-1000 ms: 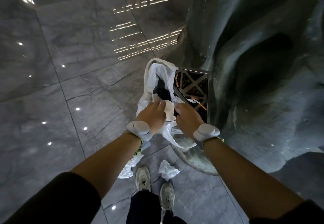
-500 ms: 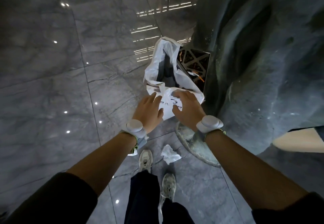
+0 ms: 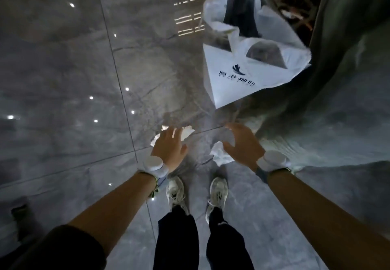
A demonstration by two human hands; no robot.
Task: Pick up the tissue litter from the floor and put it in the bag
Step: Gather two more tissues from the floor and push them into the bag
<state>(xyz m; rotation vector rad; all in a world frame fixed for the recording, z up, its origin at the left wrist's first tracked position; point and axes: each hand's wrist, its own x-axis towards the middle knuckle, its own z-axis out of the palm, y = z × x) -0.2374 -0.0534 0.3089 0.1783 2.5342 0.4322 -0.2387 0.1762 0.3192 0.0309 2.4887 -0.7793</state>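
**A:** Where did you stand just then? Start with the big things.

**B:** Take the white bag (image 3: 236, 79) as your mark. It sat open-mouthed on the grey tiled floor (image 3: 63, 79), against the dark rock-like wall (image 3: 348, 100). Your shoes (image 3: 176, 191) were on the near side of it, well back.

**A:** And the litter?

**B:** Two crumpled tissues lay on the floor, between the bag and your shoes. The left tissue (image 3: 186, 131) was mostly hidden under your left hand (image 3: 168, 149); the right tissue (image 3: 220, 155) lay just beside your right hand (image 3: 244, 145), at its thumb.

**A:** Were you holding either one?

**B:** No. Both your hands were spread above them, fingers apart, clamped on nothing.

**A:** How would they handle?

**B:** My guess: nearly weightless, soft, and they'd crush easily. You'd have done best to pinch each one at a raised crumpled fold, not scrape at the flat edges against the smooth tile, and hold lightly so nothing tore.
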